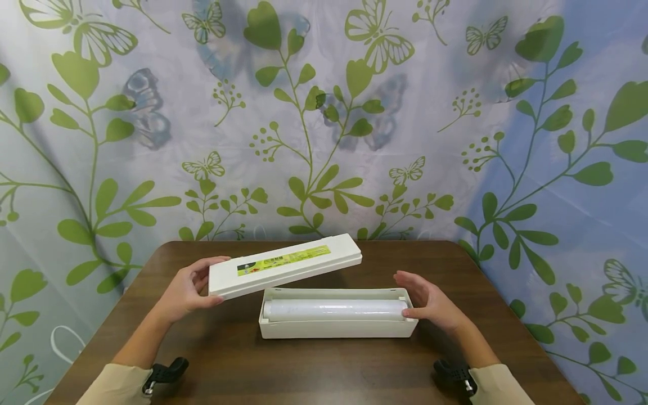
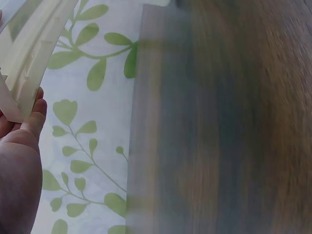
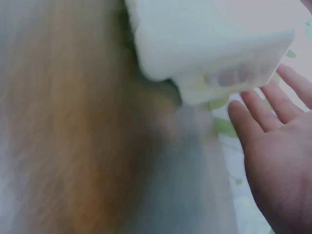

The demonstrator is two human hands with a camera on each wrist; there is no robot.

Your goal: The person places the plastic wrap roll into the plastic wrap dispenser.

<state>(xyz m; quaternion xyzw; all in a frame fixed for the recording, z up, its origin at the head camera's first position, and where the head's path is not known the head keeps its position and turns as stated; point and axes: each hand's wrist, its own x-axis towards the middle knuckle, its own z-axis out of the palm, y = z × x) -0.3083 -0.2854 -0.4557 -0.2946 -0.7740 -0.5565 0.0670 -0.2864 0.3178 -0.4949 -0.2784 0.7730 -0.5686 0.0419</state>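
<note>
My left hand (image 1: 184,289) grips the left end of a long white box lid (image 1: 283,268), thumb in front and fingers behind. The lid, with a yellow-green label on its face, is tilted with its right end higher, above and behind the open box. In the left wrist view, the ribbed inside of the lid (image 2: 34,58) shows. A cream plastic-wrap box (image 1: 336,329) sits on the table with a white roll of plastic wrap (image 1: 334,309) lying in it. At the box's right end, my right hand (image 1: 430,301) has loosely straight fingers, its thumb tip right at the corner.
The brown wooden table (image 1: 324,371) runs back to a curtain (image 1: 324,140) printed with green leaves and butterflies. Black wrist mounts (image 1: 169,370) sit by both sleeves. A white cord (image 1: 63,346) hangs beyond the table's left edge.
</note>
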